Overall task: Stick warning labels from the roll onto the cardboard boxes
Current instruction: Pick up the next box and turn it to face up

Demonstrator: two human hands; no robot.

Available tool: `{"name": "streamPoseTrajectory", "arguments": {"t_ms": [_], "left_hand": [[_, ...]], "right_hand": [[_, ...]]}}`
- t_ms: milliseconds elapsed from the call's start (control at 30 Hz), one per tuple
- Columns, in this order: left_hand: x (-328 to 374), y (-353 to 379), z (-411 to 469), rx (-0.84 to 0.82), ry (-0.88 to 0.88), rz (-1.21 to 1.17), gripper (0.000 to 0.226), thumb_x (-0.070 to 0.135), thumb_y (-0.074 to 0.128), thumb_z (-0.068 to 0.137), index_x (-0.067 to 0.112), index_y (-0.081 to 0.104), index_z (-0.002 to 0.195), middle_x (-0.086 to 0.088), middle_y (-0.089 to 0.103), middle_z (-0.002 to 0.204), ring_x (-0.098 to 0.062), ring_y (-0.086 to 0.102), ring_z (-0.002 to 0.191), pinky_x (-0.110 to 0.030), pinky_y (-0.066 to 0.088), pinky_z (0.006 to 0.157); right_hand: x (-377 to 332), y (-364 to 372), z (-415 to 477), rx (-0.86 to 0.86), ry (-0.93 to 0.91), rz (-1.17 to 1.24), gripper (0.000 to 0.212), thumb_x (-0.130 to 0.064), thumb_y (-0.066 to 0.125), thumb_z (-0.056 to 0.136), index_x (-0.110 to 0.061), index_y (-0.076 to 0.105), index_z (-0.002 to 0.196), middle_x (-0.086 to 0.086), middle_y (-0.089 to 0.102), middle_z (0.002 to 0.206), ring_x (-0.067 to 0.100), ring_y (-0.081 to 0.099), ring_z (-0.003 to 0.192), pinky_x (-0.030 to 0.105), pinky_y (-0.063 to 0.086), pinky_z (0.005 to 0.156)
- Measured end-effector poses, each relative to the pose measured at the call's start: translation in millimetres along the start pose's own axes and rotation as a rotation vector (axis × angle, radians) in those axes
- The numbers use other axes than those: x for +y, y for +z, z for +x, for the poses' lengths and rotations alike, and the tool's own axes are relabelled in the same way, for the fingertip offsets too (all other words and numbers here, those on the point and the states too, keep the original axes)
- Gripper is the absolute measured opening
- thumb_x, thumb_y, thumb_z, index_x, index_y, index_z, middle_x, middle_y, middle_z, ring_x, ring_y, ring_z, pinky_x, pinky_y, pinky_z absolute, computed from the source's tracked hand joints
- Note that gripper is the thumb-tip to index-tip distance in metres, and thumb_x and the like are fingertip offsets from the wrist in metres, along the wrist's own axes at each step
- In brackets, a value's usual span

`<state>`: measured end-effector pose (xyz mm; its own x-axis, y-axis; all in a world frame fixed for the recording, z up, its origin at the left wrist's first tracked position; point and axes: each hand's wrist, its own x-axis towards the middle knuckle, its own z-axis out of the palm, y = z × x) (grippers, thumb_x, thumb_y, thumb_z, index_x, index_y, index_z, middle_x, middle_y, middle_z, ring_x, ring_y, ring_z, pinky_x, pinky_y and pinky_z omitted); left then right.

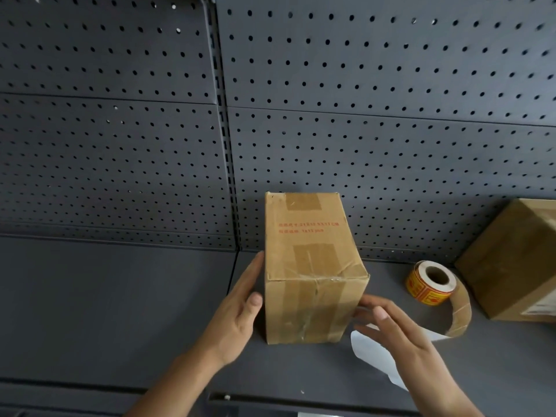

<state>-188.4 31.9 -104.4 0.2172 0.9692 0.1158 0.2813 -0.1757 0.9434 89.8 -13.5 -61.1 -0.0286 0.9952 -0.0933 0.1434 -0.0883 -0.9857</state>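
box | left hand flat on left side, fingers together | right hand by right side, fingers spread | tip: hold still, then grab roll on right

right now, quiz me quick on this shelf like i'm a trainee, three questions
1. True or false: the left hand lies flat against the left side of the middle box.
2. Where is the roll? A) on the shelf, right of the middle box; B) on top of that box; C) in the left hand.
3. Fill in: ___ boxes are in view.

Key: 1 true; 2 A; 3 two, the second being the far box at the right edge.
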Motion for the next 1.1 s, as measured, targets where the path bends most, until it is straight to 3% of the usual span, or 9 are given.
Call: {"name": "streamPoseTrajectory", "arguments": {"t_ms": [67,167,233,433,633,700,767,867,1100], "left_hand": [[-1,2,-9,0.154,0.028,0.011,0.086,0.084,0.029,0.087,0.031,0.037,0.154,0.012,0.044,0.156,-0.010,0.040,0.146,-0.047,0.036,0.118],[1,7,-37,0.457,0.130,0.064,0.038,0.058,0.039,0.100,0.036,0.059,0.123,0.010,0.065,0.120,-0.012,0.064,0.113,-0.036,0.051,0.095],[5,16,-58,0.506,0.191,0.072,0.021,0.041,0.044,0.100,0.038,0.063,0.108,0.009,0.066,0.106,-0.014,0.067,0.100,-0.029,0.053,0.086],[19,45,-97,0.301,0.177,0.162,0.033,0.031,0.054,0.095,0.038,0.067,0.124,0.014,0.066,0.133,0.002,0.065,0.116,-0.013,0.050,0.093],[22,53,-96,0.190,0.166,0.158,0.053,0.029,0.053,0.098,0.040,0.044,0.150,0.019,0.043,0.157,-0.005,0.041,0.145,-0.014,0.035,0.112],[22,53,-95,0.176,0.145,0.134,0.057,0.031,0.050,0.099,0.043,0.035,0.153,0.020,0.037,0.160,-0.004,0.035,0.148,-0.012,0.032,0.113],[21,53,-93,0.180,0.120,0.122,0.058,0.037,0.047,0.100,0.048,0.029,0.154,0.023,0.030,0.163,-0.003,0.029,0.150,-0.012,0.027,0.116],[17,50,-89,0.210,0.064,0.107,0.057,0.045,0.041,0.099,0.053,0.022,0.153,0.026,0.021,0.164,0.000,0.023,0.152,-0.012,0.024,0.117],[3,27,-51,0.157,-0.006,0.032,0.068,0.057,0.041,0.099,0.039,0.017,0.159,0.025,0.018,0.166,-0.001,0.018,0.153,-0.049,0.026,0.123]], "right_hand": [[-5,-2,5,0.013,0.009,-0.002,0.031,-0.023,0.040,0.104,-0.020,0.069,0.116,-0.005,0.077,0.108,0.010,0.071,0.103,0.019,0.055,0.083],[-9,-7,23,0.054,0.007,0.027,0.032,-0.024,0.040,0.106,-0.020,0.069,0.119,0.000,0.075,0.115,0.017,0.071,0.107,0.035,0.052,0.093],[-12,-9,44,0.098,0.000,0.028,0.032,-0.025,0.040,0.107,-0.021,0.067,0.123,0.000,0.074,0.117,0.017,0.070,0.109,0.035,0.052,0.093],[-32,4,98,0.103,0.024,0.036,0.033,-0.032,0.039,0.108,-0.027,0.061,0.132,-0.005,0.071,0.121,0.005,0.070,0.103,0.027,0.052,0.089],[-45,23,110,0.095,0.077,0.017,0.032,-0.042,0.039,0.107,-0.040,0.069,0.095,-0.019,0.075,0.085,-0.007,0.068,0.074,0.023,0.045,0.069],[-44,23,108,0.096,0.080,0.025,0.034,-0.041,0.038,0.108,-0.038,0.070,0.096,-0.019,0.077,0.083,-0.002,0.070,0.087,0.025,0.049,0.078],[-41,19,105,0.105,0.072,0.044,0.039,-0.042,0.037,0.108,-0.030,0.074,0.110,-0.007,0.078,0.100,0.015,0.070,0.105,0.037,0.051,0.099],[-30,7,96,0.110,0.043,0.057,0.039,-0.038,0.036,0.108,-0.025,0.069,0.124,-0.003,0.075,0.117,0.014,0.068,0.113,0.043,0.043,0.113],[-8,-12,42,0.135,0.026,0.060,0.032,-0.033,0.042,0.106,-0.027,0.069,0.123,-0.004,0.074,0.120,0.012,0.067,0.117,0.045,0.043,0.112]]}}
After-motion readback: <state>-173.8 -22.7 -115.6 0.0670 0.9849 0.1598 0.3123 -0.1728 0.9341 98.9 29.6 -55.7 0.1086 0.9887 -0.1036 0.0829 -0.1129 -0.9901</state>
